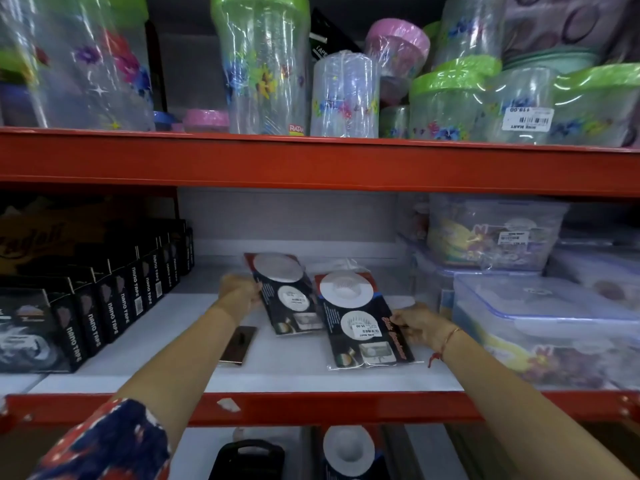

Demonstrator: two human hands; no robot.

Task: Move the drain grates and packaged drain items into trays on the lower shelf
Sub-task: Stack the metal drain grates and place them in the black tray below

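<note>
Two packaged drain items lie on the white middle shelf (166,344). Each is a dark card with white round strainers under clear plastic. My left hand (239,292) grips the left edge of the left packet (287,296), which is tilted up off the shelf. My right hand (422,325) pinches the right edge of the right packet (360,323), which rests on the shelf. A small flat metal drain grate (239,344) lies on the shelf below my left forearm. On the lower shelf another drain packet (348,452) shows between my arms.
Black nano tape boxes (104,306) line the left of the shelf. Clear lidded containers (540,323) are stacked at the right. Wrapped floral plastic jars (263,64) fill the upper shelf. A red shelf rail (311,407) crosses in front. A black item (249,459) sits on the lower shelf.
</note>
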